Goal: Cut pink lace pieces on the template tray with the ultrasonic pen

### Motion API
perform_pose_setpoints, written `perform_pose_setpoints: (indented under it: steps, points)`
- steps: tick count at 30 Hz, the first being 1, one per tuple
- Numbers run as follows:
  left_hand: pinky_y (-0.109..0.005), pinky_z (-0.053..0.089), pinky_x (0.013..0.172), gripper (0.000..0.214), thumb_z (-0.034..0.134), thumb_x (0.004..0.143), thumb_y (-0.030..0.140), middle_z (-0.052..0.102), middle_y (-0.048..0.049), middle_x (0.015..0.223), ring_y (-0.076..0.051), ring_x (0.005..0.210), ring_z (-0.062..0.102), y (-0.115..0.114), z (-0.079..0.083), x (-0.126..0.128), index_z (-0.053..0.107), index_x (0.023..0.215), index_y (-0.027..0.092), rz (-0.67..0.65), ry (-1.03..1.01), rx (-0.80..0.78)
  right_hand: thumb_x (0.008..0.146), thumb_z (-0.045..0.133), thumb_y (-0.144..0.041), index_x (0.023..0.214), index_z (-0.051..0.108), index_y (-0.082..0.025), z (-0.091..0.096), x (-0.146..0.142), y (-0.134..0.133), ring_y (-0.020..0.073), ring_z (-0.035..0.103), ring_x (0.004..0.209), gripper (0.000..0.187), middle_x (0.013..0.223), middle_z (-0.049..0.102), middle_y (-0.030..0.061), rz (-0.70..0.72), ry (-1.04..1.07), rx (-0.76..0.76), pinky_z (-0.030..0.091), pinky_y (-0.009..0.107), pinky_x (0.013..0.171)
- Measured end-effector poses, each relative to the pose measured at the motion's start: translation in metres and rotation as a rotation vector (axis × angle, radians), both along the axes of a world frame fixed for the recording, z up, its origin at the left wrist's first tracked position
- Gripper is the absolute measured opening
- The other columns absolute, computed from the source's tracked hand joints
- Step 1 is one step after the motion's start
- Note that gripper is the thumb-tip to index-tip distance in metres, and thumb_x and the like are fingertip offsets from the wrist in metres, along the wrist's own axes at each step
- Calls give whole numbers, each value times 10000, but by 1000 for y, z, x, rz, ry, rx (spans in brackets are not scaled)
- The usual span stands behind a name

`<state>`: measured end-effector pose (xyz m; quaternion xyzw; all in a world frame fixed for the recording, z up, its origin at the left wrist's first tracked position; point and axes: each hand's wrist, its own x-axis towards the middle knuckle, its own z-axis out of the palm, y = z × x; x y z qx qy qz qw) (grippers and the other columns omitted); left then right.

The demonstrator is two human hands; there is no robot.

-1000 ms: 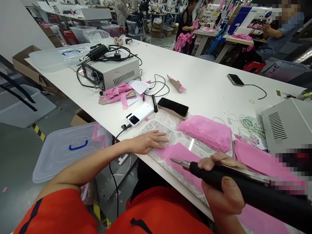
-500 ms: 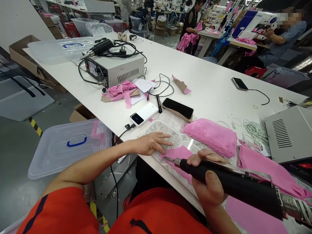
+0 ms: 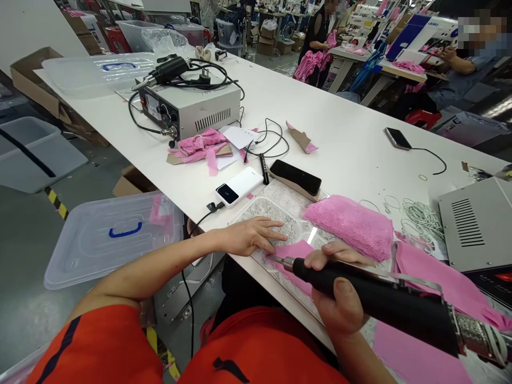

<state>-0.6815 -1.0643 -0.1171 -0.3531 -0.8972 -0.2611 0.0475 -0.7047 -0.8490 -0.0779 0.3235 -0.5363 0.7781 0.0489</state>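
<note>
My left hand (image 3: 251,236) lies flat with fingers stretched out on a patterned clear plate (image 3: 269,212), its fingertips touching the edge of a flat pink fabric piece (image 3: 298,252). My right hand (image 3: 338,290) is wrapped round a black hand-held cutting tool (image 3: 372,301). The tool's metal tip (image 3: 276,260) sits at the near left edge of that pink piece, close to my left fingers. A stack of pink lace (image 3: 349,225) lies just behind.
A white power bank (image 3: 239,186), a dark phone (image 3: 295,177) and a grey control box (image 3: 188,106) with a second tool stand further back on the white table (image 3: 344,144). Another grey box (image 3: 478,224) stands at right. A clear bin lid (image 3: 112,234) lies below left. Other people work at far tables.
My right hand has brought the tool leftward, so its tip went from the middle of the pink piece to its left edge near my left fingers. My left hand stayed put.
</note>
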Motion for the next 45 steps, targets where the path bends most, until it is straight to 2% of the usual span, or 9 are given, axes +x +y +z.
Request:
perform_pose_setpoints:
  steps: [12, 15, 17, 21, 26, 30, 34, 45]
  points:
    - [-446, 327, 1138, 447, 442, 784, -36, 563, -23, 1369, -240, 1416, 328, 0, -2, -1, 733, 1000, 224, -7, 27, 35, 839, 562, -221, 914, 528, -233, -4, -1, 3, 131, 564, 691, 83, 885, 542, 4, 55, 24, 67, 535, 351, 651]
    - [-467, 335, 1134, 437, 432, 815, -7, 563, -25, 1369, -243, 1416, 329, -1, 0, -1, 732, 1015, 241, -8, -4, 57, 828, 576, -236, 922, 544, -237, 0, -4, 3, 126, 560, 674, 99, 886, 540, 2, 44, 8, 35, 530, 350, 640]
    - [-482, 338, 1132, 439, 415, 833, 15, 567, -37, 1366, -249, 1411, 337, -2, 0, 0, 720, 1058, 238, -19, -6, 75, 811, 582, -251, 911, 564, -236, 7, -9, 7, 119, 545, 644, 103, 875, 540, -1, -10, -16, -18, 522, 337, 605]
    - [-465, 385, 1101, 406, 412, 877, 62, 619, -81, 1301, -252, 1358, 426, 0, 0, 0, 661, 1159, 211, 5, 72, 136, 755, 583, -244, 852, 594, -229, 22, -27, 27, 118, 509, 611, 98, 844, 550, -6, -208, -22, -78, 503, 334, 569]
    - [-429, 412, 1065, 344, 430, 914, 107, 679, -105, 1196, -241, 1249, 541, 22, 3, -5, 637, 1179, 181, 15, 203, 125, 750, 569, -199, 834, 601, -218, 20, -46, 46, 113, 517, 634, 92, 851, 567, -5, -332, -49, -133, 498, 325, 603]
    - [-440, 387, 1080, 321, 429, 951, 173, 649, -98, 1255, -256, 1277, 515, 38, 1, -12, 629, 1203, 177, -1, 223, 24, 774, 579, -192, 861, 608, -212, 12, -51, 41, 106, 540, 644, 93, 880, 573, -1, -314, -30, -139, 511, 321, 610]
    - [-438, 331, 1123, 322, 412, 982, 220, 608, -76, 1318, -263, 1333, 454, 40, -3, -14, 622, 1224, 186, 19, 232, -72, 795, 595, -199, 901, 607, -218, 8, -53, 33, 105, 552, 664, 108, 911, 573, 1, -261, -14, -125, 513, 324, 634]
    - [-427, 265, 1169, 304, 443, 980, 221, 598, -68, 1332, -242, 1378, 394, 39, -3, -12, 620, 1225, 188, 30, 233, -94, 812, 602, -208, 913, 619, -222, 1, -58, 29, 113, 551, 686, 103, 922, 574, 10, -263, -21, -121, 512, 328, 655]
